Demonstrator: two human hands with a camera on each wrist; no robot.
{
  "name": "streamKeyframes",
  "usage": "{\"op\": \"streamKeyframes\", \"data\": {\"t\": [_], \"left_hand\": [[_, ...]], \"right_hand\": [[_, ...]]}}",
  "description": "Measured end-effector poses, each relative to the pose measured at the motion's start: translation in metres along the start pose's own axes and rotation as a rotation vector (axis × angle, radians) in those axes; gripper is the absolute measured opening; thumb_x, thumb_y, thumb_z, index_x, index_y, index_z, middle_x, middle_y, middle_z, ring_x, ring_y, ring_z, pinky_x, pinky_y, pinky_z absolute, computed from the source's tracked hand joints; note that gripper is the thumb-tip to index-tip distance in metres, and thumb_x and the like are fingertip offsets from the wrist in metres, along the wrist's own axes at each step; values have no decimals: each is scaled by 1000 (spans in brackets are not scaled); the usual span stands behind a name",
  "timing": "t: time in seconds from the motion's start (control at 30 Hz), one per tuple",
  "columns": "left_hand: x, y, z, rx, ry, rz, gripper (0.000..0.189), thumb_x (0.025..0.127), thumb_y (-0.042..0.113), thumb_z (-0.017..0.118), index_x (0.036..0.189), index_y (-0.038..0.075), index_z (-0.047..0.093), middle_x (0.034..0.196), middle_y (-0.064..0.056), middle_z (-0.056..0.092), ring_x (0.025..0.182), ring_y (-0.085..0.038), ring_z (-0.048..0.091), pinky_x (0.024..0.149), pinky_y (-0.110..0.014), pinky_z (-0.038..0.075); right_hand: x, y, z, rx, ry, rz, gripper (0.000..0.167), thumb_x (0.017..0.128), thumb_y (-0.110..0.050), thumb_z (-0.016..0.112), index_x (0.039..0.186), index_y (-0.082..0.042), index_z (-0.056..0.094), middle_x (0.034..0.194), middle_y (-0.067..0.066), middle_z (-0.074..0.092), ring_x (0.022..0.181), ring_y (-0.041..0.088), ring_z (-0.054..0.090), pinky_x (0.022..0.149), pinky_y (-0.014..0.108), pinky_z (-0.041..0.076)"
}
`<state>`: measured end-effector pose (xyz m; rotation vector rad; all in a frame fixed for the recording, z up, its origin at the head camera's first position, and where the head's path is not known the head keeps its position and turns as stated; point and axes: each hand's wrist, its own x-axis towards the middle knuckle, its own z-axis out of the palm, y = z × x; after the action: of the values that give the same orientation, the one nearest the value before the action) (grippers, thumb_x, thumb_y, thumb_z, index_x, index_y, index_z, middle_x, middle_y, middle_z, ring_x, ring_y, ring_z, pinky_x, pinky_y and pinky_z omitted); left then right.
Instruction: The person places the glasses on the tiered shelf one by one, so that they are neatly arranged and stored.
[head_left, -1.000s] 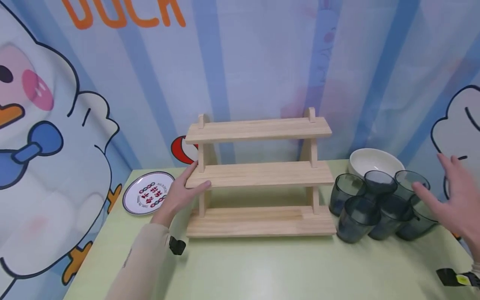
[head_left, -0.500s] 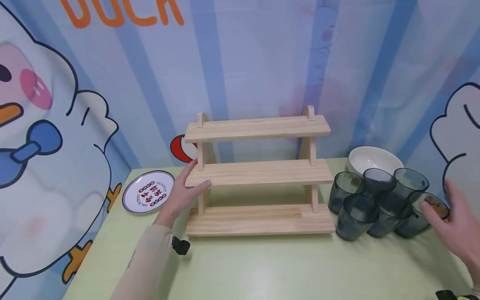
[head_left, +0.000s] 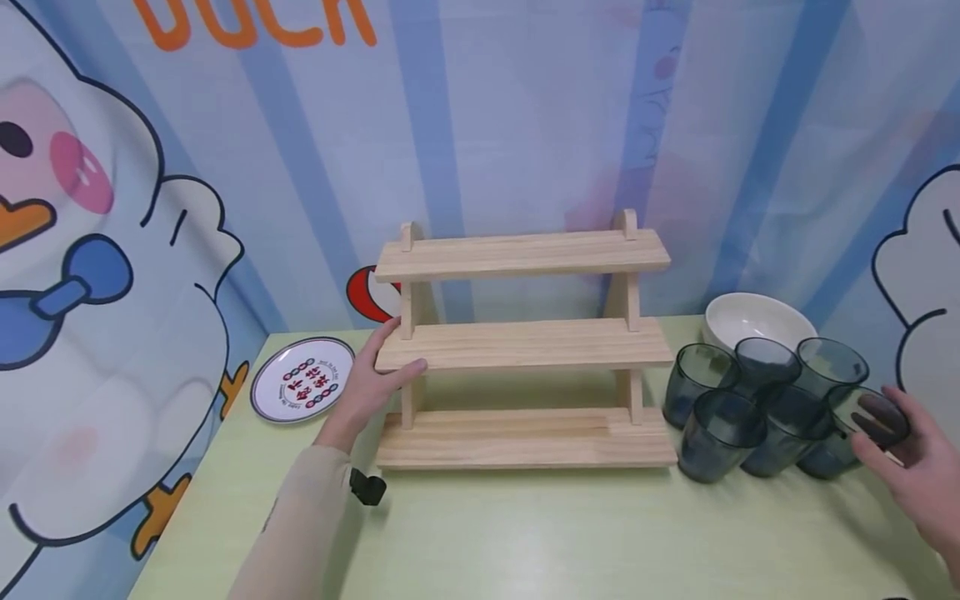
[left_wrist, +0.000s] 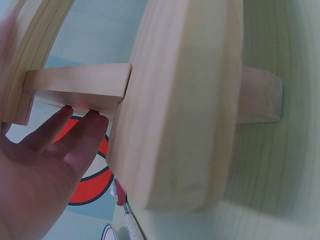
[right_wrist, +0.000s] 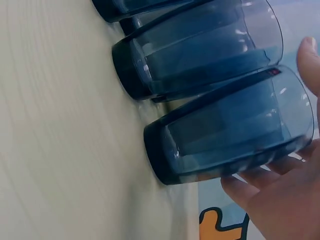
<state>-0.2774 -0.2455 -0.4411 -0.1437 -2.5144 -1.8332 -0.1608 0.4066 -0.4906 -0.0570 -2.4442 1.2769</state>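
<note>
My left hand [head_left: 367, 392] grips the left end of a three-tier wooden display stand [head_left: 525, 343], its thumb on the middle shelf. In the left wrist view, its fingertips touch the side of a wooden upright [left_wrist: 80, 80]. Off to the right, several dark tinted glasses [head_left: 723, 425] stand upright in a cluster. My right hand [head_left: 918, 475] is at the rightmost glass [right_wrist: 235, 130], with its fingers along the outer side. The thumb stands apart from the glass wall in the right wrist view; whether the fingers touch it I cannot tell.
A white plate with red characters [head_left: 303, 380] lies left of the stand. Behind the glasses sits a white bowl [head_left: 757, 321]. The pale green table [head_left: 525, 533] backs onto a blue striped curtain [head_left: 517, 125] with duck drawings.
My right hand has come down and in from above the table's right side to the rightmost glass. The left hand keeps its place on the stand.
</note>
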Motion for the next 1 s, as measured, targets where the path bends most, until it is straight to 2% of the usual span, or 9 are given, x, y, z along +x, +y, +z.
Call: {"op": "streamKeyframes", "data": {"t": [0.13,0.27,0.4,0.5,0.57,0.73,0.83,0.9,1.0], "left_hand": [[0,-1,0,-4,1,4,89,93,38,81,166,31,31,164,-6,39,140,-33,48,117,-57,40],[-1,-2,0,-19,2,8,88,92,36,82,165,33,32,163,-6,40,139,-32,49,115,-54,41],[0,-3,1,-36,0,8,89,92,35,83,165,32,33,163,-7,40,139,-32,50,114,-53,43],[0,-3,1,-54,-4,2,87,92,34,83,164,34,34,163,-6,40,138,-32,50,113,-52,44],[1,-4,1,-68,-7,0,86,93,33,83,164,37,35,163,-6,40,138,-32,50,111,-52,46],[3,-4,2,-85,-8,2,85,93,32,82,163,38,35,163,-7,39,135,-33,52,106,-49,50],[3,-3,3,-85,0,-1,85,93,33,83,163,37,36,162,-7,40,134,-32,53,104,-48,52],[2,-2,3,-85,8,-4,84,92,32,84,162,38,37,161,-7,41,133,-31,53,103,-48,52],[0,-1,3,-83,11,-6,84,92,32,84,162,37,37,161,-8,41,133,-31,53,103,-48,53]], "right_hand": [[6,28,-2,-4,-1,-1,80,107,-10,60,170,-27,13,169,-4,31,147,-2,35,94,-1,35],[8,36,-1,-19,2,44,86,105,-11,65,169,-33,13,172,4,28,150,4,35,94,-1,36],[2,12,2,-34,21,87,87,104,-10,66,169,-31,13,171,15,28,145,0,36,95,-2,33],[2,10,3,-58,28,114,86,104,-14,66,169,-31,12,170,26,24,155,17,32,97,-2,30],[3,11,3,-58,37,126,86,104,-14,66,169,-31,12,169,27,24,154,17,33,96,-2,30],[4,12,2,-59,90,119,86,101,-11,70,167,-30,19,160,11,41,120,-13,43,91,-1,35],[4,11,2,-75,120,127,86,99,-11,72,167,-28,22,157,12,43,110,-18,38,93,0,36],[3,11,3,-101,132,145,85,100,-13,71,167,-28,21,162,17,40,124,-9,46,101,4,35],[2,14,3,-126,140,168,84,102,-14,67,168,-29,17,166,25,32,150,19,42,116,15,28]]}}
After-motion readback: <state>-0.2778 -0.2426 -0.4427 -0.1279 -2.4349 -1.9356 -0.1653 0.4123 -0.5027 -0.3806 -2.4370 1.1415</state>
